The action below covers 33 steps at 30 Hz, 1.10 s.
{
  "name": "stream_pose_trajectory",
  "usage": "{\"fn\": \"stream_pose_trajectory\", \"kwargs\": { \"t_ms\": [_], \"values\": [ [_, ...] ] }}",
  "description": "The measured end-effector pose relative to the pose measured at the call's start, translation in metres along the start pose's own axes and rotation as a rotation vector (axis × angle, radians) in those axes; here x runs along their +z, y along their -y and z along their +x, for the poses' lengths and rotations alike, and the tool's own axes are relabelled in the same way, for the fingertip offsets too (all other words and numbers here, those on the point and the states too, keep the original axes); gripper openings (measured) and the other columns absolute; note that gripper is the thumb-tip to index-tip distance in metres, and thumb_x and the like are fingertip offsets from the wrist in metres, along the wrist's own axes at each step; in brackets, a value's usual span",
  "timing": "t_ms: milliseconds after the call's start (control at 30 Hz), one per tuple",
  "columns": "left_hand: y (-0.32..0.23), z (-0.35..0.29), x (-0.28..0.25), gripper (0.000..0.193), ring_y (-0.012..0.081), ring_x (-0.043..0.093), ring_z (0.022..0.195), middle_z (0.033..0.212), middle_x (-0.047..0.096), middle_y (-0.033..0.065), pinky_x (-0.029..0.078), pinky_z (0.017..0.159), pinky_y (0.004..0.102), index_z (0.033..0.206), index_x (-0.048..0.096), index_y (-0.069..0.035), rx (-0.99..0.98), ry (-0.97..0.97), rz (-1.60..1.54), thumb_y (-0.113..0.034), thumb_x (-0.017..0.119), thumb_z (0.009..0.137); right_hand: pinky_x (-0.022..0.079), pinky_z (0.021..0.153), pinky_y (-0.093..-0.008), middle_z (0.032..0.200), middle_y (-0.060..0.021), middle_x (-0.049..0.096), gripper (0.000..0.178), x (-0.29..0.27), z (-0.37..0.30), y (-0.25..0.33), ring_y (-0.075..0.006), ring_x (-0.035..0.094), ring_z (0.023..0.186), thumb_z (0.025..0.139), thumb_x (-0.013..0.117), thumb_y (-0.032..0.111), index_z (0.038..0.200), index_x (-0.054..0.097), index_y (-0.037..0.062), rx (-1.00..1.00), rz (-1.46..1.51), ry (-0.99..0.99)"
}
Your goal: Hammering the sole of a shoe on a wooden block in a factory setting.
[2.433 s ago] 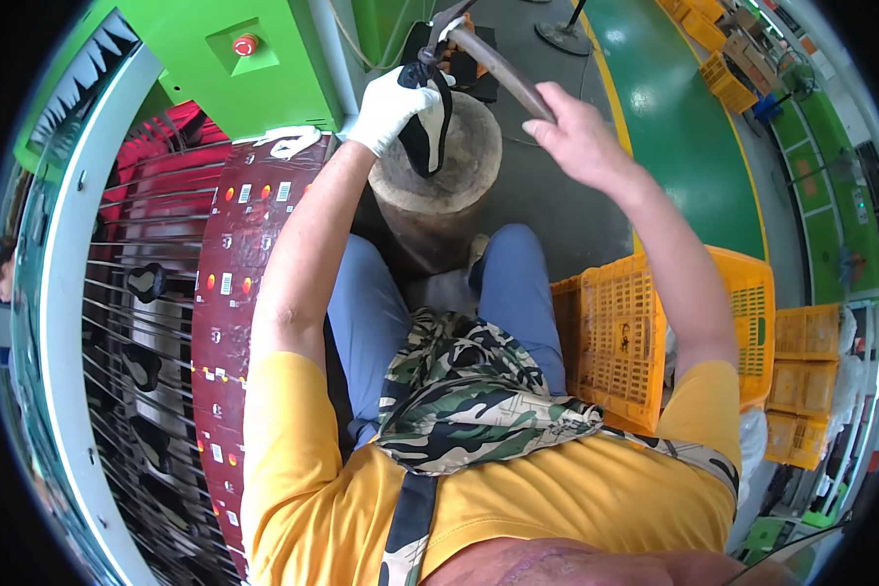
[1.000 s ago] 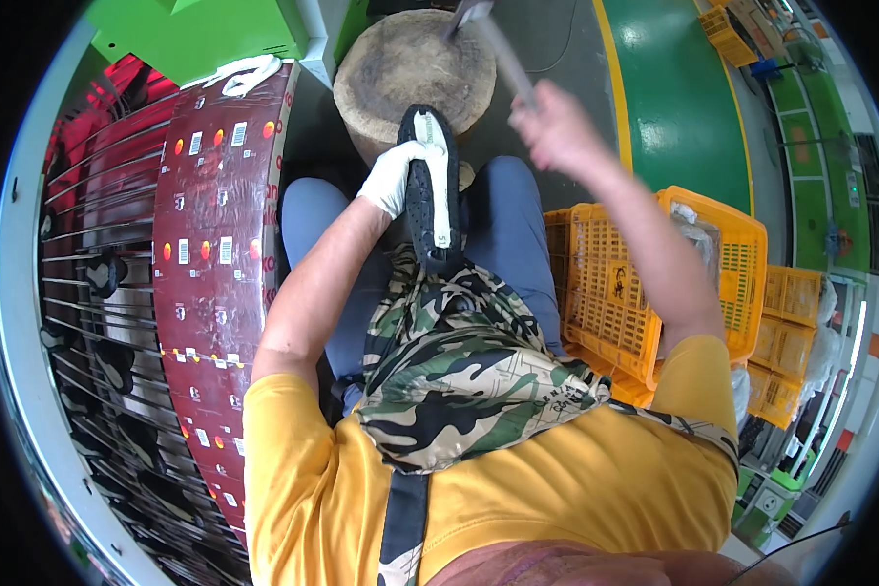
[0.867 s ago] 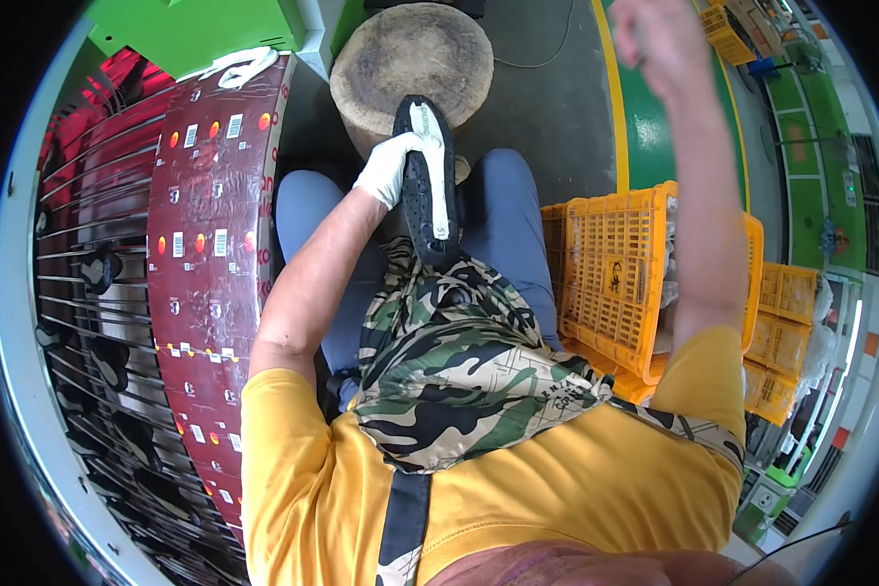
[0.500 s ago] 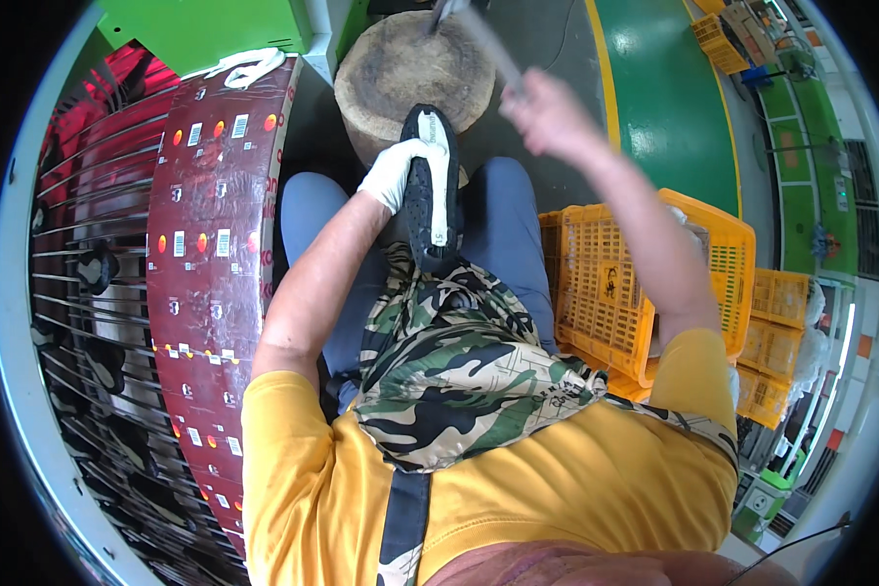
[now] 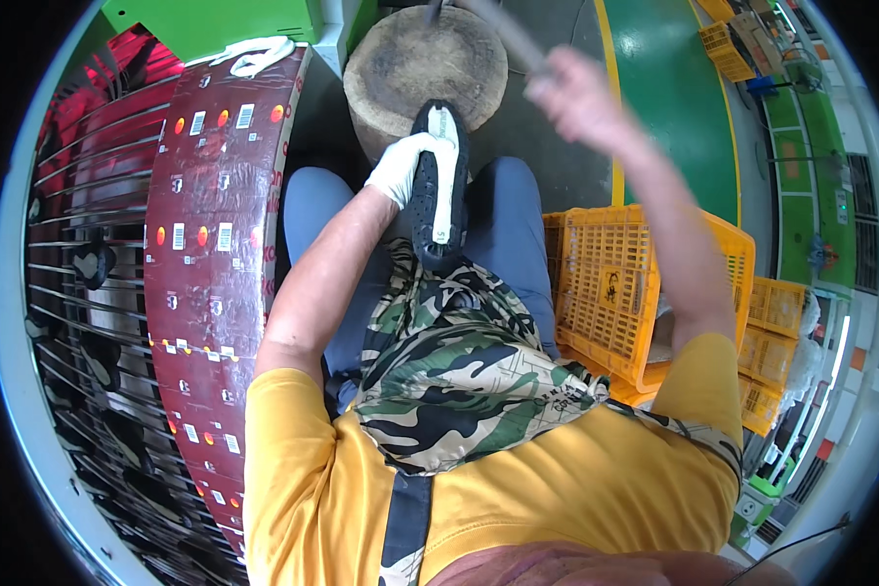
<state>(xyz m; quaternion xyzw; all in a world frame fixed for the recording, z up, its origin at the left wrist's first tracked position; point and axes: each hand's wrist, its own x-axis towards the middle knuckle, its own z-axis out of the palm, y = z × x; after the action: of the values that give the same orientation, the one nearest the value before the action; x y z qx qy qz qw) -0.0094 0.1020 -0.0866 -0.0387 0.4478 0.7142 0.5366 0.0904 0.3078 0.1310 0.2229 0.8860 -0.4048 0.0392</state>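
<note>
Green-painted floor (image 5: pixel 669 127) stretches away to the right of a round wooden stump (image 5: pixel 410 59), which stands just past the person's knees. A black shoe (image 5: pixel 446 176) is held sole up above the lap, its far end reaching toward the stump; whether they touch, I can't tell. The gloved left hand (image 5: pixel 400 168) is wrapped firmly round its side, while the bare right hand (image 5: pixel 578 103) makes a blurred fist round a hammer (image 5: pixel 503 29). A crooked swing could catch those gloved fingers, I'd say, and a slack grip could let the shoe twist. Beside the right knee, a yellow crate (image 5: pixel 606 293) holds something pale I can't make out; more crates (image 5: pixel 762 361) stand beyond.
</note>
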Motion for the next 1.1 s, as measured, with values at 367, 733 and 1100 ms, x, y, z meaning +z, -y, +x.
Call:
{"fn": "stream_pose_trajectory", "kwargs": {
  "t_ms": [367,733,1100],
  "values": [
    [-0.005,-0.010,0.015,0.023,0.0234,0.073,0.074,0.087,0.075,0.0113,0.061,0.070,0.0352,0.100,0.073,-0.003,-0.076,-0.067,0.024,-0.017,0.074,0.082,0.045,0.044,-0.0286,0.077,-0.0088,0.062,0.022,0.050,-0.013,-0.051,-0.0144,0.056,0.047,0.105,0.057,0.023,0.105,0.049,0.0032,-0.125,0.278,-0.329],
    [-0.002,-0.015,0.015,0.027,0.0230,0.073,0.075,0.088,0.075,0.0108,0.060,0.074,0.0348,0.102,0.072,-0.002,-0.028,0.036,-0.122,-0.019,0.073,0.080,0.049,0.045,-0.0325,0.074,-0.0081,0.062,0.022,0.060,-0.013,-0.082,-0.0151,0.061,0.053,0.100,0.066,0.021,0.107,0.056,0.0037,-0.150,-0.180,-0.110],
    [0.006,-0.008,0.006,0.023,0.0237,0.073,0.074,0.086,0.075,0.0112,0.061,0.072,0.0356,0.100,0.072,-0.003,-0.048,-0.033,-0.025,-0.016,0.072,0.081,0.053,0.057,-0.0342,0.079,-0.0116,0.063,0.027,0.057,-0.030,-0.052,-0.0202,0.065,0.062,0.100,0.066,0.024,0.105,0.052,0.0013,0.196,-0.090,0.201]
  ]
}}
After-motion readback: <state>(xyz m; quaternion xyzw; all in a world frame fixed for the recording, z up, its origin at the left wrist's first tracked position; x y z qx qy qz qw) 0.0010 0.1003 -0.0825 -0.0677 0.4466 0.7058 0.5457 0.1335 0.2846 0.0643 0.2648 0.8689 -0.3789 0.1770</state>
